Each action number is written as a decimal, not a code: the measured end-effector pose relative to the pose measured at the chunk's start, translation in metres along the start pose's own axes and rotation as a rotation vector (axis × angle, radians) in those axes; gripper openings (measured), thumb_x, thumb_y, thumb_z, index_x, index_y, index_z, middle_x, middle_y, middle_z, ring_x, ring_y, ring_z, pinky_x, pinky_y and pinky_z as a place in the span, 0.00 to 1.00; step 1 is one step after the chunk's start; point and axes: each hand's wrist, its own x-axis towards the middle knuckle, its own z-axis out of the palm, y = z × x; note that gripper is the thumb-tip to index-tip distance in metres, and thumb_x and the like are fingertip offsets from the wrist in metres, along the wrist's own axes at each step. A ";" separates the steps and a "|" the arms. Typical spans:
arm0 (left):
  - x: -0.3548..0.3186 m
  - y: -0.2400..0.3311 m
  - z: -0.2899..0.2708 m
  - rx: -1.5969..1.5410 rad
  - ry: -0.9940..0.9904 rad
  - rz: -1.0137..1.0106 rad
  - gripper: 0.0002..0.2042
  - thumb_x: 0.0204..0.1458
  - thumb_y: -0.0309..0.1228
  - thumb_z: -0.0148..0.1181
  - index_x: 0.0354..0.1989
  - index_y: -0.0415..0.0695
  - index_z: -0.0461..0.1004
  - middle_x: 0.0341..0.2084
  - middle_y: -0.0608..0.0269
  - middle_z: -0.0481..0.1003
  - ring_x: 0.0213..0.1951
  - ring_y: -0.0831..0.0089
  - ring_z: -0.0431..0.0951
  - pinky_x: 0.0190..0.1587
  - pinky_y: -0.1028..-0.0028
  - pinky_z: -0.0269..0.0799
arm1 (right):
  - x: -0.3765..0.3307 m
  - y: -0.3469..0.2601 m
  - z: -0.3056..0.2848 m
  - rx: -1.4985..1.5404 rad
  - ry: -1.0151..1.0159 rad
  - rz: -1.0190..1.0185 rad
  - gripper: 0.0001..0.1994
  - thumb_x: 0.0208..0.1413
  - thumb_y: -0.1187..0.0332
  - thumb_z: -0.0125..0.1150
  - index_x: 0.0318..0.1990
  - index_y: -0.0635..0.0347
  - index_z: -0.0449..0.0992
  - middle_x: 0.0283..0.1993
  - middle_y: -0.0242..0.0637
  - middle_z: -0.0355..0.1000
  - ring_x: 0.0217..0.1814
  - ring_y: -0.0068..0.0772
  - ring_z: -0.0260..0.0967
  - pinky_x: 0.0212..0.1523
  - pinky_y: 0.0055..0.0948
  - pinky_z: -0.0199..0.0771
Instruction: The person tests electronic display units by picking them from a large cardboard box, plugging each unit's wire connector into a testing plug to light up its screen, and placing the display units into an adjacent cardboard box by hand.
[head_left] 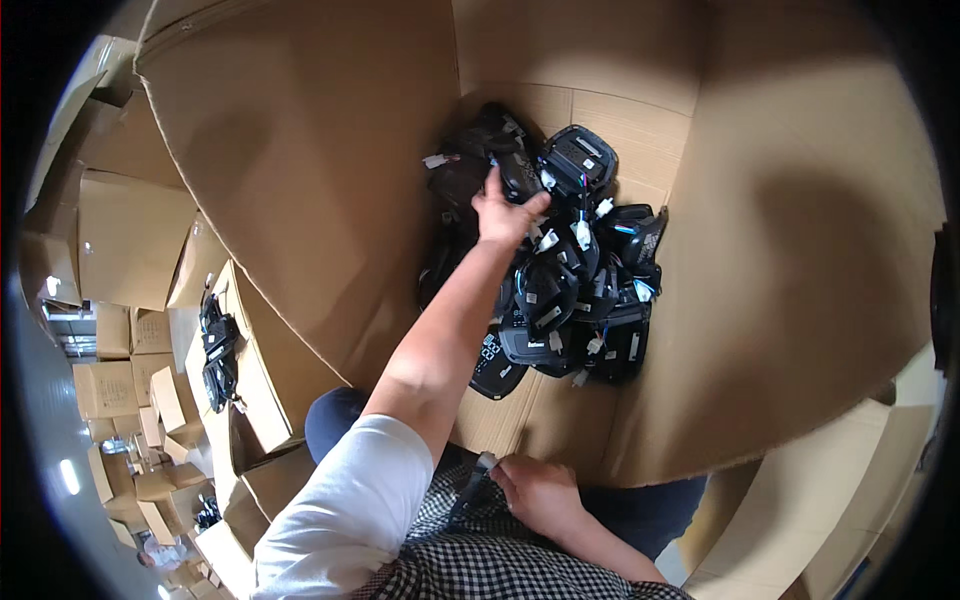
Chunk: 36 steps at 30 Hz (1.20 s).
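L hand (507, 213) is down inside the big carton (780, 330), part open, thumb and index spread apart w/ a black unit (518, 178) btwn them; other fingers mostly hidden, so can't tell if the grip is firm or just a touch. R hand (545, 492) is back at the lap, near the carton's lower edge, fingers loosely curled beside a dark strip (468, 490) w/ a grey end; can't tell if it's held or only brushed. Writing: a white sticker plus a pale strip of lettering on the unit (580, 158) just right of the L hand; pale symbols on the flat panel (494, 368) at the near L of the heap (545, 290); more small labels elsewhere, mostly too small to read. The unit at the L hand lies in the far part of the heap, tilted, long axis approx far-to-near w/ a lean to the R at the near end; shadow and blur there, so can't tell which way its face points. Neighbours lie at mixed angles, some on edge, w/ white connectors (582, 235) and short wires among them. L arm has a white sleeve (350, 490); checked cloth (520, 572) covers the lap. Outside, L side: more black parts (218, 350) on a carton, other boxes (130, 240) in the bkgd.
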 end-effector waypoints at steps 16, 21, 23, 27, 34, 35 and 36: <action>-0.125 -0.015 -0.060 -0.913 -0.142 -0.094 0.27 0.42 0.10 0.54 0.54 0.43 0.66 0.38 0.64 0.64 0.29 0.73 0.73 0.23 0.76 0.71 | -0.016 -0.029 0.023 -0.208 0.035 -0.088 0.10 0.57 0.62 0.52 0.29 0.55 0.74 0.25 0.41 0.73 0.23 0.49 0.72 0.25 0.46 0.72; -0.274 0.003 -0.118 -1.316 -0.311 -0.261 0.27 0.42 0.07 0.51 0.54 0.40 0.66 0.35 0.64 0.67 0.31 0.72 0.74 0.26 0.76 0.72 | -0.064 -0.038 0.045 -0.359 0.030 -0.029 0.13 0.58 0.58 0.49 0.33 0.54 0.75 0.31 0.44 0.76 0.28 0.52 0.74 0.30 0.49 0.74; -0.324 -0.016 -0.134 -1.394 -0.356 -0.364 0.29 0.42 0.07 0.51 0.55 0.42 0.66 0.37 0.64 0.67 0.32 0.72 0.74 0.28 0.75 0.73 | -0.088 -0.047 0.053 -0.413 -0.165 0.077 0.14 0.57 0.56 0.50 0.35 0.54 0.77 0.35 0.47 0.77 0.35 0.51 0.75 0.36 0.50 0.74; -0.411 -0.074 -0.154 -1.124 -0.601 -0.346 0.30 0.42 0.06 0.52 0.56 0.42 0.65 0.40 0.63 0.67 0.35 0.71 0.74 0.36 0.72 0.75 | -0.140 -0.050 0.076 -0.612 -0.321 0.164 0.15 0.57 0.56 0.50 0.37 0.54 0.79 0.37 0.47 0.77 0.41 0.50 0.76 0.42 0.49 0.74; -0.456 -0.151 -0.184 -0.784 -0.671 -0.390 0.20 0.45 0.14 0.51 0.49 0.37 0.68 0.32 0.58 0.74 0.32 0.68 0.76 0.36 0.70 0.73 | -0.176 -0.049 0.109 -0.662 -0.135 -0.024 0.12 0.53 0.58 0.51 0.31 0.52 0.78 0.33 0.48 0.75 0.35 0.49 0.75 0.35 0.46 0.74; -0.457 -0.160 -0.187 -0.685 -0.653 -0.375 0.19 0.45 0.15 0.53 0.49 0.37 0.69 0.35 0.59 0.74 0.35 0.70 0.75 0.39 0.71 0.72 | -0.179 -0.048 0.115 -0.645 -0.145 -0.021 0.11 0.53 0.60 0.51 0.30 0.53 0.78 0.32 0.48 0.75 0.33 0.49 0.75 0.34 0.46 0.73; -0.456 -0.159 -0.195 -0.495 -0.678 -0.298 0.18 0.47 0.18 0.56 0.49 0.37 0.70 0.37 0.60 0.75 0.38 0.73 0.74 0.43 0.73 0.71 | -0.181 -0.044 0.123 -0.624 -0.150 -0.014 0.11 0.53 0.61 0.51 0.29 0.55 0.78 0.30 0.47 0.75 0.32 0.48 0.75 0.32 0.46 0.73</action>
